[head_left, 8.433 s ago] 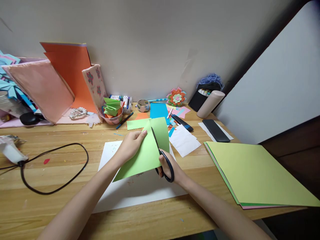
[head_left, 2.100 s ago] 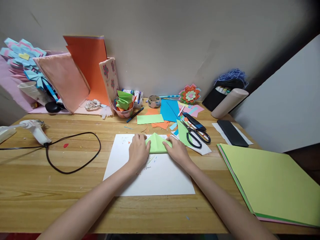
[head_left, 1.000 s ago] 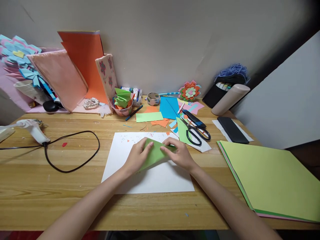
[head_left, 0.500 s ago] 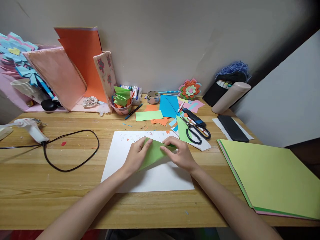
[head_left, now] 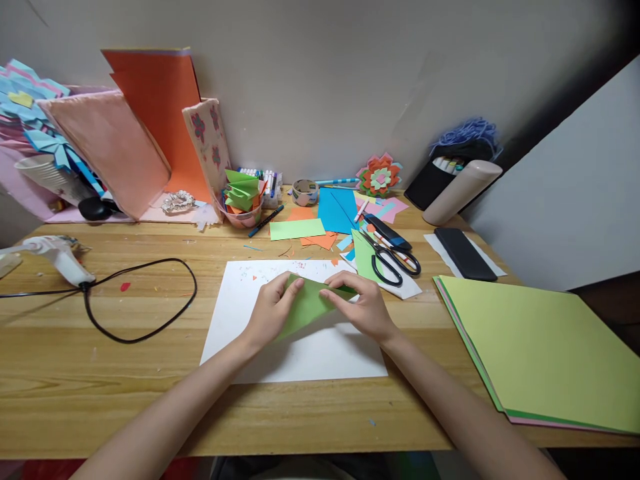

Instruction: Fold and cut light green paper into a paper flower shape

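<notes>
A piece of green paper (head_left: 311, 308) is held tilted above a white sheet (head_left: 235, 307) in the middle of the desk. My left hand (head_left: 270, 308) grips its left side, thumb on top near the upper corner. On the right, my right hand (head_left: 361, 303) pinches the upper right part between thumb and fingers, where the paper looks bent over. The paper's underside and some fingertips behind it are hidden.
Black-handled scissors (head_left: 387, 260) lie behind my right hand, beside paper scraps and markers. Large coloured sheets (head_left: 545, 347) are stacked at right. A white glue gun (head_left: 63, 257) with a looped black cable (head_left: 143, 261) is at left. A roll of tape (head_left: 305, 193) stands behind.
Both hands keep nearly the same grip on the green paper, its right part a little more bent over. The whole view has shifted very slightly.
</notes>
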`<state>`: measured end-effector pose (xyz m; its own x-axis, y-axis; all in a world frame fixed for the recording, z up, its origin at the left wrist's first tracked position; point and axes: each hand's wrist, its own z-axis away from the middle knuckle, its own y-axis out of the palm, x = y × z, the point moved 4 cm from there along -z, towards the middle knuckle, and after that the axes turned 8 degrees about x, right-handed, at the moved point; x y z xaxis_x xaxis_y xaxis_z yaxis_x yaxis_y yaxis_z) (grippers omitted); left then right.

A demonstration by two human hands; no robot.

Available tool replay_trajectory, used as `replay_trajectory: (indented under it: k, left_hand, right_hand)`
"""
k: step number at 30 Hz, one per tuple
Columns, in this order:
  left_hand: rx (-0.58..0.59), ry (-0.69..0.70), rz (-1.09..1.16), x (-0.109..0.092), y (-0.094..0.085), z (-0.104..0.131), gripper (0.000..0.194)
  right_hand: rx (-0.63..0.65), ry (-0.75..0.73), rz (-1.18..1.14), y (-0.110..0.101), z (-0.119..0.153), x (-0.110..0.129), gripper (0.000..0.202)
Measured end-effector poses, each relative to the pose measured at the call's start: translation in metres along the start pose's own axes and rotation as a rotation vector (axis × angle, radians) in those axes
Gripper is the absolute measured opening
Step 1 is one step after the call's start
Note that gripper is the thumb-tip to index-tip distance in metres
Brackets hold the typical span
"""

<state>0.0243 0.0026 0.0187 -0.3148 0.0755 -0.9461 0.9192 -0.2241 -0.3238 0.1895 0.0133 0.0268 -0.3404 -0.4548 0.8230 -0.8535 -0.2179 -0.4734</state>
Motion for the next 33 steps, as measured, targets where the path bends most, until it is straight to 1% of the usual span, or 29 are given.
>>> replay_trajectory:
  k: [3,8,10,12,13,15,16,17,18,20,21,22,23,25,26,28,29,31,33]
  left_hand:
    - [0.009,-0.002,0.025,-0.001,0.001,0.000,0.032]
    - [-0.004,-0.010,0.054,-0.003,0.000,0.002,0.037]
    - [-0.016,-0.010,0.050,-0.004,-0.001,0.002,0.037]
    - [-0.049,-0.007,0.037,-0.004,-0.002,0.003,0.037]
    - [-0.079,-0.007,0.029,-0.004,-0.002,0.004,0.037]
    - [-0.158,-0.007,0.030,-0.003,-0.003,0.006,0.037]
    - [-0.198,-0.008,0.039,-0.003,-0.004,0.007,0.036]
    - [-0.234,-0.009,0.049,-0.003,-0.004,0.008,0.036]
    - [-0.266,-0.012,0.055,-0.002,-0.003,0.010,0.035]
    - [-0.317,-0.020,0.050,-0.002,-0.002,0.013,0.035]
    - [-0.337,-0.025,0.041,-0.003,-0.002,0.014,0.035]
    - [-0.349,-0.029,0.035,-0.003,-0.002,0.014,0.035]
    - [-0.352,-0.029,0.033,-0.003,-0.003,0.014,0.035]
    - [-0.314,-0.018,0.044,-0.004,-0.004,0.011,0.035]
    - [-0.275,-0.015,0.058,-0.004,-0.005,0.008,0.035]
    - [-0.159,-0.034,0.101,-0.001,-0.006,0.001,0.034]
    - [-0.091,-0.067,0.126,0.002,-0.006,-0.003,0.033]
    - [0.027,-0.145,0.158,0.010,-0.005,-0.009,0.032]
    - [0.064,-0.202,0.181,0.017,-0.005,-0.013,0.032]
  right_hand:
    - [-0.013,0.008,-0.004,0.000,0.001,0.001,0.012]
    - [-0.036,-0.063,0.044,0.000,0.002,0.007,0.009]
    - [-0.042,-0.089,0.073,-0.001,0.002,0.010,0.008]
    - [-0.087,-0.091,0.117,-0.002,0.003,0.011,0.004]
    - [-0.141,-0.072,0.138,-0.003,0.003,0.011,0.008]
    - [-0.290,0.007,0.123,-0.006,0.004,0.008,0.033]
    - [-0.345,0.065,0.065,-0.006,0.005,0.004,0.045]
    - [-0.346,0.130,-0.033,-0.003,0.005,0.000,0.053]
    - [-0.283,0.202,-0.157,0.003,0.004,-0.005,0.054]
    - [-0.045,0.347,-0.394,0.022,0.002,-0.012,0.044]
    - [0.065,0.401,-0.477,0.030,0.002,-0.014,0.039]
    - [0.130,0.435,-0.532,0.036,0.003,-0.014,0.036]
    - [0.142,0.448,-0.563,0.038,0.002,-0.015,0.035]
    - [0.065,0.436,-0.587,0.033,0.001,-0.016,0.033]
    - [0.018,0.425,-0.593,0.028,0.000,-0.017,0.033]
    - [-0.047,0.412,-0.596,0.018,-0.001,-0.022,0.032]
    - [-0.057,0.409,-0.599,0.013,-0.002,-0.026,0.031]
    - [-0.028,0.420,-0.614,0.008,-0.004,-0.032,0.031]
    - [0.069,0.471,-0.632,0.009,-0.004,-0.038,0.032]
